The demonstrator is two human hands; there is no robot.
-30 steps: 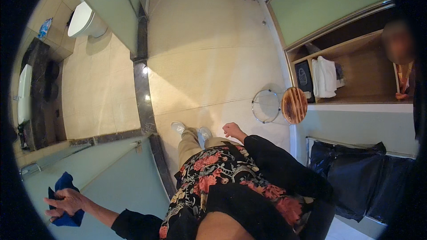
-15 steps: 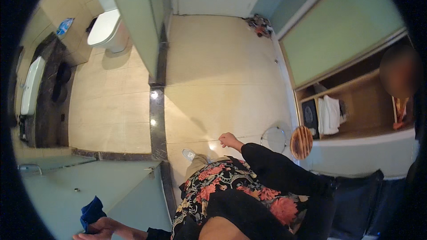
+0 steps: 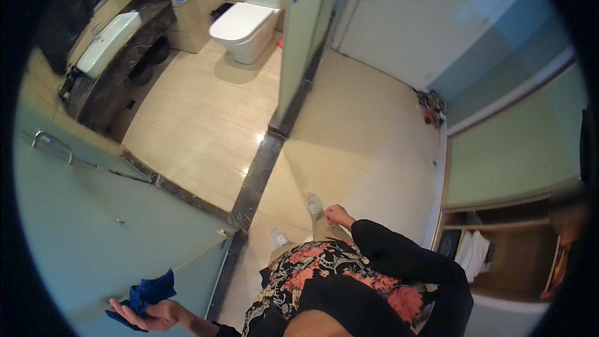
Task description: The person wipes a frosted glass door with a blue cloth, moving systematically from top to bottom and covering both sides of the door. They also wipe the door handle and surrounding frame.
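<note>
Two hands apart, blue cloth at lower left

Left hand (image 3: 153, 315) palm up beside the glass door (image 3: 93, 212), fingers loosely curled under a crumpled blue cloth (image 3: 146, 293). Right hand (image 3: 339, 215) loosely curled near the thigh, holding nothing. Since half a second ago: view tilted further toward the bathroom, toilet (image 3: 249, 19) and sink counter (image 3: 118, 56) now fuller in view, cloth hand risen higher into frame.

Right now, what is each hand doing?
Left hand: palm up, fingers loosely around a blue cloth.
Right hand: loosely curled, holding nothing visible.
</note>
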